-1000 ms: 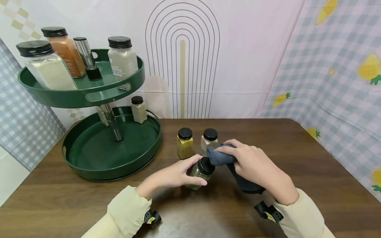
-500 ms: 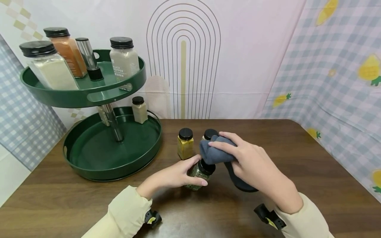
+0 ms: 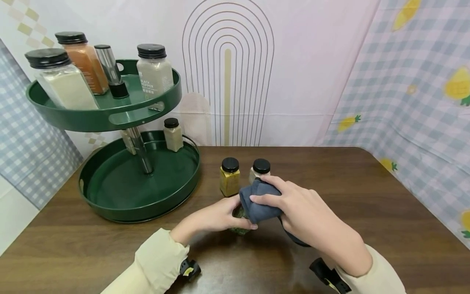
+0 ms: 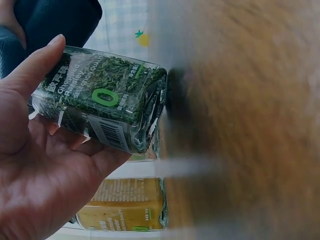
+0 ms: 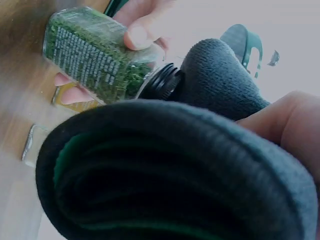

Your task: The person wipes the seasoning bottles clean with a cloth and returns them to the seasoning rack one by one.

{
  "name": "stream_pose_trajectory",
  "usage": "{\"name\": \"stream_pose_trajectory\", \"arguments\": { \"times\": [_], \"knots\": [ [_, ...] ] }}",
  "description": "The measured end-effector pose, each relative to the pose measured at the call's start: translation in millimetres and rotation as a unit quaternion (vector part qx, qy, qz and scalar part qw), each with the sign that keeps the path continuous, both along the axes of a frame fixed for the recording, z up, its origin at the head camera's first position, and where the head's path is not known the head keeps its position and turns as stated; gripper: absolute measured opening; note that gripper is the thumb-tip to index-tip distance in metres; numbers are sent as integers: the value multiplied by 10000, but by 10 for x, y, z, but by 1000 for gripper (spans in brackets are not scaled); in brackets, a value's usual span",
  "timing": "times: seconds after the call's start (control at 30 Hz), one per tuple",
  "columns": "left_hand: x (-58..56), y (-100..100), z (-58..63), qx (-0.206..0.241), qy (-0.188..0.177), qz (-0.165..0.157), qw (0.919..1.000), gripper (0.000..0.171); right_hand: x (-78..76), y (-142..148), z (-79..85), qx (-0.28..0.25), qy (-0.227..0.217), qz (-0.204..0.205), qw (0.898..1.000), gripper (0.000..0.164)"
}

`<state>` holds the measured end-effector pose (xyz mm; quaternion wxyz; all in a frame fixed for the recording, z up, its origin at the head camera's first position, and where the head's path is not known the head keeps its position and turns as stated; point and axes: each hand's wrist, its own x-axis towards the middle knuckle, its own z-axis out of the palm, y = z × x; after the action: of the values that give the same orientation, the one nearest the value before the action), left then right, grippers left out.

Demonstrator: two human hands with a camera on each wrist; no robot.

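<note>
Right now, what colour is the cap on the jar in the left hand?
Black. The cap shows best in the right wrist view.

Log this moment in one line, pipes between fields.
left grip: round green herb jar | right grip: holding grey cloth at jar's black lid | yellow jar: upright on table | green rack: at left

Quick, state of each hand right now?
Left hand: holding the parsley jar.
Right hand: holding a folded dark gray cloth at the jar's black lid.
</note>
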<state>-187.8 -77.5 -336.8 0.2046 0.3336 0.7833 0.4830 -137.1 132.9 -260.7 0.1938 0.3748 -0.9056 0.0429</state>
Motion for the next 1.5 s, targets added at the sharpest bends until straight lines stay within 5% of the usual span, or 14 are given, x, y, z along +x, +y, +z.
{"name": "stream_pose_trajectory", "arguments": {
  "times": [0.53,1.0,1.27,1.5],
  "knots": [
    [3,-20,28,-308,348,111,9989,49,120,85,123,461,-478,-341,9972,60],
    [0,-11,18,-300,416,92,9986,48,57,234,132,638,-604,-581,9944,54],
    [13,-21,36,-314,389,65,9987,47,-3,270,153,681,-539,-1044,9907,54],
    [6,-23,47,-349,250,67,9991,59,32,129,135,22,225,-347,9991,57]
  ]
}}
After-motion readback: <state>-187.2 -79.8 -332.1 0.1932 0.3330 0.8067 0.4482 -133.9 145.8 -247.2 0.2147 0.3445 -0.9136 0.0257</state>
